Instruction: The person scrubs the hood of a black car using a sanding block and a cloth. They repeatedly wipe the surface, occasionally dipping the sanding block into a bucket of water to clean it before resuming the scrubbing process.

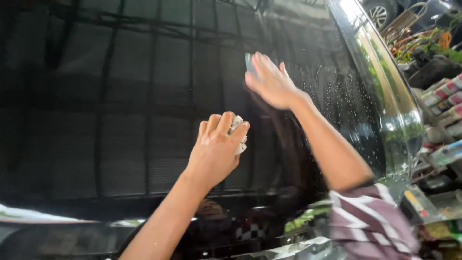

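1. Left hand [216,147]: it is lying against a glossy black panel [96,120], the fingers curling tight around a crumpled white cloth [238,135]. Only part of the cloth is showing past the fingertips, low and near the panel's centre.
2. Right hand [272,82]: it is pressing flat on the panel, higher up and to the right of the left hand, fingers stretched out and close together. A small pale blue pad [249,62] is peeking out from under the fingertips; the palm is holding it against the surface rather than gripping it.
3. The right forearm is emerging from a striped sleeve [370,221], maroon and white, at the lower right.
4. Panel: it is reflecting a grid of roof beams and, near the bottom, the person's own arms. Fine water droplets [346,101] are clinging to it right of the right hand, toward the curved edge [385,96].
5. Containers: beyond that edge, shelves [445,125] are holding rows of small coloured boxes and packets; their contents cannot be told. Higher up, a wire basket [402,24] is sitting among green and orange items, too blurred to identify.
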